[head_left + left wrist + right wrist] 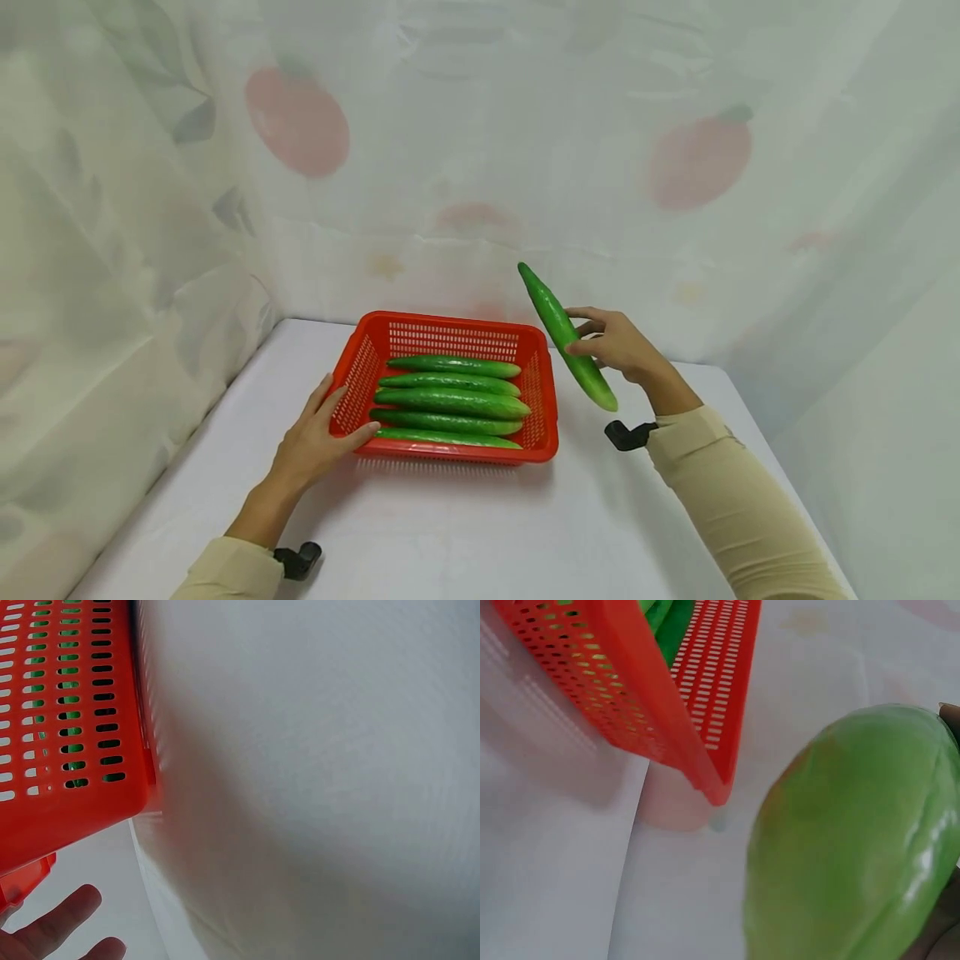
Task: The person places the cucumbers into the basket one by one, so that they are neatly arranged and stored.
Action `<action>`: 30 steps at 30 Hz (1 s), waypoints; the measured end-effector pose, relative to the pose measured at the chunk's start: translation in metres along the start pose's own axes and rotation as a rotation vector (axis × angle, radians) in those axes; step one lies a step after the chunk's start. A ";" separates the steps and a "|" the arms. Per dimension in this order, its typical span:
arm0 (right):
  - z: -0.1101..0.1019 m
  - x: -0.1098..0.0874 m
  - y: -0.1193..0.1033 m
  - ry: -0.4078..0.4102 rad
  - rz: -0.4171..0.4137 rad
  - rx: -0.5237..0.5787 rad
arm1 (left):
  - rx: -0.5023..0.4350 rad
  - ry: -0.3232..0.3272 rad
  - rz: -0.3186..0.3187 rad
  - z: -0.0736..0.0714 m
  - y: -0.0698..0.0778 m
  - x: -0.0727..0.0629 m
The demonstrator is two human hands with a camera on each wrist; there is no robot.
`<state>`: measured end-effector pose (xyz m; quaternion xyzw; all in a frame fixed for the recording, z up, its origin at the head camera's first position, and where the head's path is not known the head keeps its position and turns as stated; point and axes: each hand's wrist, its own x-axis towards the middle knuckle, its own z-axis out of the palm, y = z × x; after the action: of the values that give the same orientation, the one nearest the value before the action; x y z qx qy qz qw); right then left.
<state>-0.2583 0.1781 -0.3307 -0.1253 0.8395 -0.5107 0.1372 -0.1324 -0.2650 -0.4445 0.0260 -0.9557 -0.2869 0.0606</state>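
Note:
A green cucumber (558, 321) with a paler lower end is pinched between the thumb and fingers of my right hand (611, 342). It is tilted, above and to the right of a red plastic basket (457, 447). In the right wrist view the held cucumber (847, 840) looms large, with only bits of the hand at the right edge. My left hand (311, 442) rests at the basket's front left corner, fingers spread along the left rim and thumb over the corner. Several cucumbers (450, 402) lie side by side in the basket, pale ends to the right.
The basket stands on a white-covered table (450, 533). A pale curtain with faded fruit prints (480, 150) hangs behind and along both sides. Each wrist carries a small black camera mount (300, 560). The slotted basket wall (67, 712) shows green through its holes.

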 end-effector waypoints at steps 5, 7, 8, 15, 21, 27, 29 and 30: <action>0.007 0.007 -0.011 -0.025 -0.031 -0.002 | 0.003 0.000 -0.002 0.001 0.002 0.000; 0.009 0.011 -0.016 -0.040 -0.051 0.002 | 0.005 0.002 -0.002 0.001 0.001 0.000; 0.010 0.013 -0.019 -0.048 -0.062 0.006 | 0.005 0.004 -0.002 0.001 0.001 0.000; 0.021 0.030 -0.037 -0.102 -0.115 0.030 | -0.001 0.010 0.000 0.001 0.001 -0.001; 0.031 0.038 -0.044 -0.136 -0.138 0.066 | -0.041 0.033 0.018 0.004 0.003 0.000; 0.041 0.045 -0.044 -0.179 -0.159 0.050 | -0.069 0.041 0.023 0.006 0.003 0.000; 0.044 0.049 -0.043 -0.195 -0.168 0.040 | -0.071 0.041 0.019 0.006 0.002 0.000; 0.045 0.050 -0.044 -0.203 -0.173 0.038 | -0.072 0.040 0.016 0.005 0.002 -0.001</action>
<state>-0.2859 0.1040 -0.3164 -0.2459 0.7975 -0.5210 0.1793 -0.1325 -0.2602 -0.4479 0.0219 -0.9435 -0.3203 0.0827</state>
